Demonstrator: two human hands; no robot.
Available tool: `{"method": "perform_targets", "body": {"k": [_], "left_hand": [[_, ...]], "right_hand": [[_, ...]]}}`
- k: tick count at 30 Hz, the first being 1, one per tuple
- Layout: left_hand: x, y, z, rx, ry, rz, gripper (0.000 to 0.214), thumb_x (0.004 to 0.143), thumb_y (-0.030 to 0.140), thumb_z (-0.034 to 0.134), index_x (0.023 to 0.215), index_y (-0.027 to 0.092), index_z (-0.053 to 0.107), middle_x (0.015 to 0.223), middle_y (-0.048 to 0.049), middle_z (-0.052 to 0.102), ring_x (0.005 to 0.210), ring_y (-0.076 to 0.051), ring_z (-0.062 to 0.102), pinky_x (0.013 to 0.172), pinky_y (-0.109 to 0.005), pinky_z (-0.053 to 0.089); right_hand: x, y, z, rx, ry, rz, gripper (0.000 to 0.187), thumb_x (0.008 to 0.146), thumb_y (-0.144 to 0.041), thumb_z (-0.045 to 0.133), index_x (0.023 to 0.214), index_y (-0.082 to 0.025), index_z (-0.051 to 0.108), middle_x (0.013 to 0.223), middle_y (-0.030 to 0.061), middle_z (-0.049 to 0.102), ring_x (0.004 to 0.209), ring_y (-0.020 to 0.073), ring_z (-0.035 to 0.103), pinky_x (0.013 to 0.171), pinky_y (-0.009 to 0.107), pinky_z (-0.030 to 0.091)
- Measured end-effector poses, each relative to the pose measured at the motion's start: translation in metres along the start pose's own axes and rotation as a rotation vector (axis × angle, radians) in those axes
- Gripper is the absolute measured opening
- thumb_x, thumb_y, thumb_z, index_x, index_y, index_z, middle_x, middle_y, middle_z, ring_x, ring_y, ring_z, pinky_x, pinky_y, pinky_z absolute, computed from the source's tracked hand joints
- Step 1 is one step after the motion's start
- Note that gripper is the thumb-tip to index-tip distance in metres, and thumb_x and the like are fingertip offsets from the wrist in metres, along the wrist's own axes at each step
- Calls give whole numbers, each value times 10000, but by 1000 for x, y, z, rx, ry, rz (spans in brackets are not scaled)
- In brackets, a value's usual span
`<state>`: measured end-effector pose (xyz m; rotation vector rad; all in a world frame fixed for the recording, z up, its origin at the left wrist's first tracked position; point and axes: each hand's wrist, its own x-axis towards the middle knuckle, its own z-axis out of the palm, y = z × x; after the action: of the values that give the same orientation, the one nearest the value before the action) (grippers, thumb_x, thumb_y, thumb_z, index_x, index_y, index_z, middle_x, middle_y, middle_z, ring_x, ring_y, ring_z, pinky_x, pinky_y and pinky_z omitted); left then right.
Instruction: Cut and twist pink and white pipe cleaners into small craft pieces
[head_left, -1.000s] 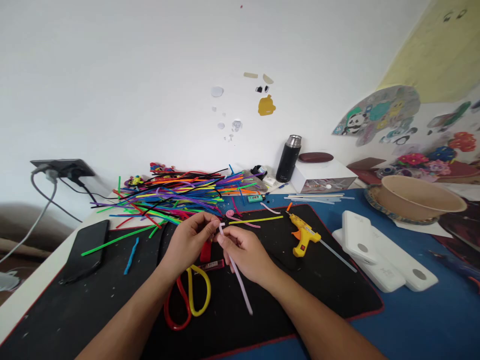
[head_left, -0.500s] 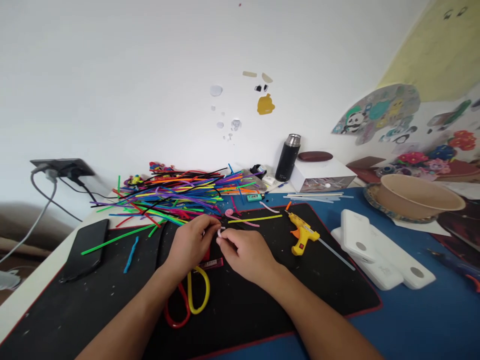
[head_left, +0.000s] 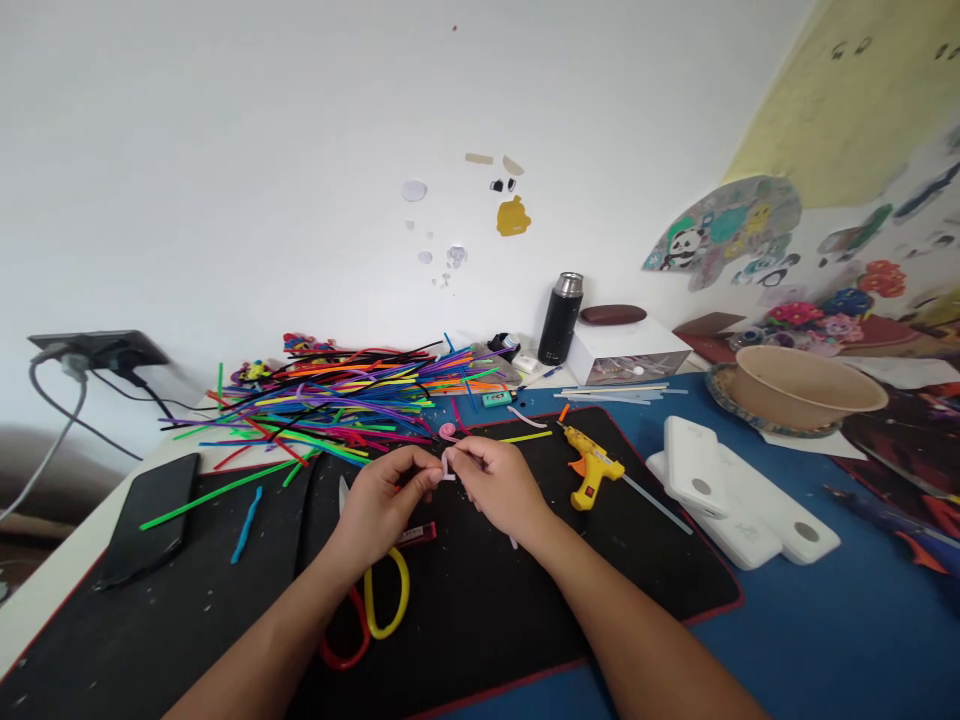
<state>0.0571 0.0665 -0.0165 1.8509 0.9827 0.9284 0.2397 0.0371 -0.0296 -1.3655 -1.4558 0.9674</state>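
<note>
A white wall is backing a blue tabletop, and a black mat is covering its near left part. Over the middle of the mat the person is holding both hands close together, fingertips almost meeting. The left hand is closing thumb and forefinger on the curled tip of a pale pink stem. The right hand is pinching the same stem just beside that, so both are gripping it and neither is lying open. The stem's long axis is running from the curl at the left fingertips back under the right palm toward the near edge, where its free end is poking out below the right wrist. The right hand is thus covering most of its length, while the left is touching only the tip. Red and yellow scissors are lying on the mat under the left wrist, a yellow glue gun is resting just right of the right hand, and a pile of coloured stems is spreading along the far edge.
</note>
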Motion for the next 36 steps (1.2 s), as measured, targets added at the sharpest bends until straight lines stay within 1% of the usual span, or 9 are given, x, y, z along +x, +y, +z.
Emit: {"method": "perform_targets", "body": {"k": [4, 10, 13, 18, 22, 25, 30, 32, 36], "left_hand": [[-2, -3, 3, -48, 77, -6, 253, 923, 420, 665, 803, 201, 708, 676, -1, 659, 633, -163, 593, 617, -254, 473], [-4, -7, 2, 79, 207, 1, 232, 933, 428, 684, 873, 214, 752, 809, -27, 752, 725, -185, 658, 683, -269, 501], [-4, -8, 1, 111, 260, -8, 217, 939, 418, 681, 881, 222, 754, 828, -22, 768, 741, -187, 682, 689, -267, 509], [-4, -10, -1, 139, 281, 10, 219, 946, 413, 672, 893, 220, 758, 839, -19, 775, 738, -186, 697, 687, -269, 523], [-2, -12, -4, 173, 313, 22, 209, 942, 404, 675, 895, 219, 760, 814, -10, 764, 707, -174, 681, 669, -261, 513], [0, -14, -6, 148, 310, 15, 209, 935, 407, 685, 897, 215, 759, 809, -11, 756, 708, -172, 670, 672, -259, 509], [3, -14, -7, -42, 247, -52, 258, 904, 453, 714, 893, 197, 743, 763, -8, 718, 664, -157, 629, 638, -248, 502], [3, -13, -7, -91, 211, -68, 286, 897, 473, 723, 873, 189, 737, 720, -2, 691, 631, -147, 596, 606, -241, 482], [3, -9, -8, -150, 175, -90, 311, 876, 489, 754, 859, 179, 734, 734, -13, 693, 644, -144, 582, 608, -240, 477]], "right_hand": [[-2, 2, 7, 103, -73, 46, 330, 1019, -459, 574, 840, -210, 698, 524, -55, 514, 444, 121, 470, 484, 247, 309], [-6, 1, 12, 56, -143, -24, 371, 1047, -386, 530, 725, -213, 595, 538, -55, 528, 457, 113, 474, 522, 250, 328], [-7, -1, 12, 46, -173, -26, 350, 1055, -407, 518, 774, -219, 613, 550, -57, 537, 465, 117, 475, 520, 252, 311], [-8, -4, 12, 17, -189, -24, 345, 1056, -394, 526, 780, -209, 618, 549, -61, 535, 477, 113, 478, 533, 248, 311], [-8, -6, 10, 31, -171, -31, 301, 1056, -388, 534, 894, -204, 709, 549, -60, 545, 478, 115, 487, 538, 247, 326], [-8, -6, 9, 48, -163, -37, 299, 1052, -396, 544, 926, -202, 734, 545, -58, 545, 470, 114, 489, 531, 246, 337], [-8, -4, 10, 81, -143, -27, 298, 1039, -403, 561, 884, -203, 719, 542, -61, 535, 431, 99, 472, 495, 233, 341], [-8, -4, 11, 141, -139, -7, 294, 1030, -417, 568, 886, -201, 706, 555, -61, 541, 420, 95, 478, 474, 224, 352], [-7, -7, 13, 320, -212, 41, 315, 994, -487, 606, 882, -195, 644, 639, -44, 601, 433, 95, 549, 448, 212, 389]]}}
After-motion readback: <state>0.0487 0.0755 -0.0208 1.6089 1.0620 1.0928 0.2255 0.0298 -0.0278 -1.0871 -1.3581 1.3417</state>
